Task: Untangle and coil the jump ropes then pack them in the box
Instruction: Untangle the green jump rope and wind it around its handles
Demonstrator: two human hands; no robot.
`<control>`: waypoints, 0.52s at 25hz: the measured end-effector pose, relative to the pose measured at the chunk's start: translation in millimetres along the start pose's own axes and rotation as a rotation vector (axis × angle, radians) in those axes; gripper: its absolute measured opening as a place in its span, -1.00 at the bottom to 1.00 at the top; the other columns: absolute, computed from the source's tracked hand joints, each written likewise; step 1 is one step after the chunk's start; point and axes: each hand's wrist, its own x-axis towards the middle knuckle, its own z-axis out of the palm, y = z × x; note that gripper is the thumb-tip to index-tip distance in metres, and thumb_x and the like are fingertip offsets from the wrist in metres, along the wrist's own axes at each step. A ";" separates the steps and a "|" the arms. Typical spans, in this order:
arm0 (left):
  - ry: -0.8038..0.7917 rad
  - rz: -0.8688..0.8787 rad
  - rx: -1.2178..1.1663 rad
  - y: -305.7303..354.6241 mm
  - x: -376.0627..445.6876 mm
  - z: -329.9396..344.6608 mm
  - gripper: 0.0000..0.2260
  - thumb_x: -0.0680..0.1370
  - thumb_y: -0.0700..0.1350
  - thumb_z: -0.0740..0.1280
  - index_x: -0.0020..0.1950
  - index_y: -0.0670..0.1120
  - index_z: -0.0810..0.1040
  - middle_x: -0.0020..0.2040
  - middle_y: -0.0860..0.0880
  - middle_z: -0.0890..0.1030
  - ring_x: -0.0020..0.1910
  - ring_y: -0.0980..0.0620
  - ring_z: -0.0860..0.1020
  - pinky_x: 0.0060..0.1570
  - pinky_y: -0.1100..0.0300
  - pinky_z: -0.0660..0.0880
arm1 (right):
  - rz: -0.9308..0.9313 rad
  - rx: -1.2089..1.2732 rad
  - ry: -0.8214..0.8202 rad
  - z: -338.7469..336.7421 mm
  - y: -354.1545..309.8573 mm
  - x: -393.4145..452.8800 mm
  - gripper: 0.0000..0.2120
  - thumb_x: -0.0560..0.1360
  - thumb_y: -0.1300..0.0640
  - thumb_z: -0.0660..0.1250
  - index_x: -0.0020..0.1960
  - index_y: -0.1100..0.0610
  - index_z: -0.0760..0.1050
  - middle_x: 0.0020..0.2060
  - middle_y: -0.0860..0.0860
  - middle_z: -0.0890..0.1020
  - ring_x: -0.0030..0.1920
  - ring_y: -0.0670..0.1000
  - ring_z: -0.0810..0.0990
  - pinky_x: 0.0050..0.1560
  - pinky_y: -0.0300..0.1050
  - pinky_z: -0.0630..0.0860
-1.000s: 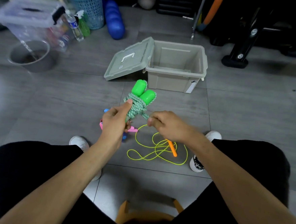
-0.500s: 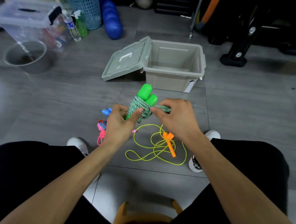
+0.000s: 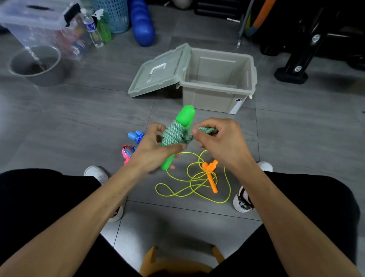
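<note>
1. Centrally, the left hand [image 3: 154, 151] reaches forward from a forearm angled up from the lower left, back of the hand up, fingers curled round the green handles [image 3: 181, 130] and the cord wound on them.
2. Its thumb lies across the lower turns of the green rope [image 3: 175, 134], which wraps the handles in a tight bundle; the handles tilt, upper ends toward the box [image 3: 219, 81].
3. Opposite, the right hand [image 3: 222, 142] comes in from the lower right, knuckles up, thumb and fingers pinching the loose rope end just beside the bundle.
4. That end runs through the fist and shows past the knuckles.
5. Both hands hold the bundle above the floor [image 3: 70, 117], between the knees, near the box front.
6. Beyond, the box stands open, its lid [image 3: 158, 70] leaning against its left side.
7. Below the hands, a yellow rope [image 3: 192, 182] lies in loose loops with orange handles [image 3: 210, 172].
8. Partly hidden behind the left hand lie blue handles [image 3: 135, 135] and a pink rope [image 3: 126, 152].
</note>
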 end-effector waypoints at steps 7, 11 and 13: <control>0.208 0.120 0.603 -13.5 14.3 1.3 -0.57 0.39 -0.12 0.43 0.06 -0.04 0.20 -0.21 -0.09 0.57 -0.34 -0.13 0.58 -0.41 0.12 0.47 | -0.087 -0.331 -0.190 20.0 0.1 -8.0 -0.88 0.47 0.17 0.34 -0.14 0.12 0.67 -0.20 0.00 0.70 -0.20 -0.01 0.53 -0.09 -0.29 0.34; 0.247 0.076 0.564 -3.4 25.8 -7.0 -0.61 0.42 -0.16 0.41 0.09 -0.11 0.23 -0.27 0.01 0.48 -0.29 -0.03 0.51 -0.42 0.18 0.37 | -0.152 -0.346 -0.200 22.2 -4.2 -11.5 -0.88 0.47 0.19 0.35 -0.13 0.16 0.67 -0.24 0.04 0.69 -0.25 0.04 0.54 -0.10 -0.23 0.37; 0.265 0.092 0.606 -0.9 23.5 -4.5 -0.63 0.43 -0.19 0.39 0.09 -0.13 0.24 -0.29 0.01 0.45 -0.29 -0.05 0.49 -0.42 0.20 0.37 | -0.145 -0.296 -0.170 20.5 -7.2 -11.8 -0.90 0.46 0.20 0.37 -0.15 0.17 0.67 -0.37 -0.07 0.66 -0.37 -0.09 0.49 -0.21 -0.33 0.31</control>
